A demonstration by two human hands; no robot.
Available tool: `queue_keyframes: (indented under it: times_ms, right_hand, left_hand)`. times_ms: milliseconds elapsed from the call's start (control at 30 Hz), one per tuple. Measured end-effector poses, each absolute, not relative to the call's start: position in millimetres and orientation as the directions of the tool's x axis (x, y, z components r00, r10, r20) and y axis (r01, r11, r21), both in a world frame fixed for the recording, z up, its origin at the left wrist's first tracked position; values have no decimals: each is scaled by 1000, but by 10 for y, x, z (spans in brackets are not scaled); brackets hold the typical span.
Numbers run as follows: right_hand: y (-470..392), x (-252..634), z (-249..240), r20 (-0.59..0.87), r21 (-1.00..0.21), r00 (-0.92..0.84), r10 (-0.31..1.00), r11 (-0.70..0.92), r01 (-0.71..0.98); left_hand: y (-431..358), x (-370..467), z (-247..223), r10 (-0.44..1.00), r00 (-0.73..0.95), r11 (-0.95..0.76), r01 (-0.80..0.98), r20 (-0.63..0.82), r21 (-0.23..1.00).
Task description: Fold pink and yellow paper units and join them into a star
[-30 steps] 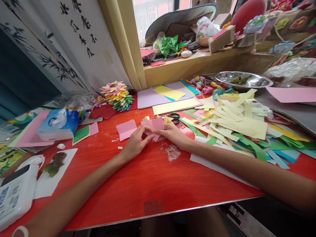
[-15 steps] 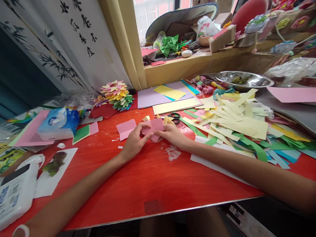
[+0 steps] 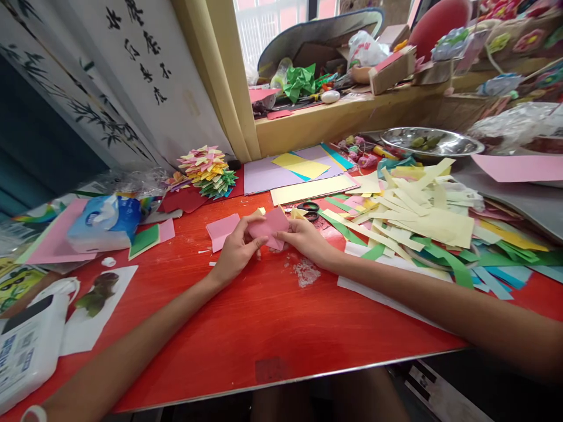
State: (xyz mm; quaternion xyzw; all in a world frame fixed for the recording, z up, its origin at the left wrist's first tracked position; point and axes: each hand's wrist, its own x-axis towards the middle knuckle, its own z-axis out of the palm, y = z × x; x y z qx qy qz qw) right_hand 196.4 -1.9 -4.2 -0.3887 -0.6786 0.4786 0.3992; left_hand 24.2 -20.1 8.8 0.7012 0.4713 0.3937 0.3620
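Between my two hands is a small piece of pink paper [image 3: 271, 228], raised a little over the red table. My left hand [image 3: 235, 251] pinches its left side between thumb and fingers. My right hand [image 3: 307, 239] grips the right edge, thumb in front. Just left of the held piece lies a creased pink paper [image 3: 222, 230]. Behind my right hand are scissors with black handles [image 3: 309, 210] and a bit of folded yellow paper [image 3: 297, 213], partly hidden by the fingers. The lower fingers of both hands are partly hidden.
Loose paper strips [image 3: 422, 214] are heaped on the right, near a metal bowl [image 3: 433, 142]. Coloured sheets [image 3: 308, 187] lie at the back beside a folded-paper model [image 3: 211, 173]. A tissue pack [image 3: 105, 221] and a white device [image 3: 30, 346] are on the left of the red table [image 3: 211, 351].
The pink paper has tilted slightly in my hands, its outline now more slanted. Both hands keep their hold in nearly the same place. The whole view has shifted a little.
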Motion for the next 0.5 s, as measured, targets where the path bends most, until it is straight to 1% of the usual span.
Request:
queue_keyframes:
  times_ms: [67, 167, 267, 333, 400, 500]
  right_hand:
    - [-24, 1963, -18, 153, -969, -404, 902, 217, 118]
    - [-25, 1963, 12, 83, -988, -505, 859, 139, 73]
    - [-16, 1963, 11, 28, -998, -598, 801, 55, 28]
    - [-10, 1963, 2, 29, -999, -586, 810, 4, -44]
    - [-11, 1964, -1, 54, -993, -518, 854, -8, -116]
    - [-23, 1970, 11, 54, -990, -463, 885, -14, -142]
  left_hand:
    - [-192, 242, 84, 952, 216, -289, 406, 216, 867]
    - [-176, 229, 70, 948, 147, -317, 448, 281, 836]
    - [-169, 207, 56, 934, 119, -353, 424, 336, 834]
    - [-170, 195, 49, 933, 92, -354, 415, 349, 838]
    - [-173, 189, 47, 933, 68, -346, 436, 353, 831]
    - [-187, 195, 56, 922, 62, -362, 496, 383, 790]
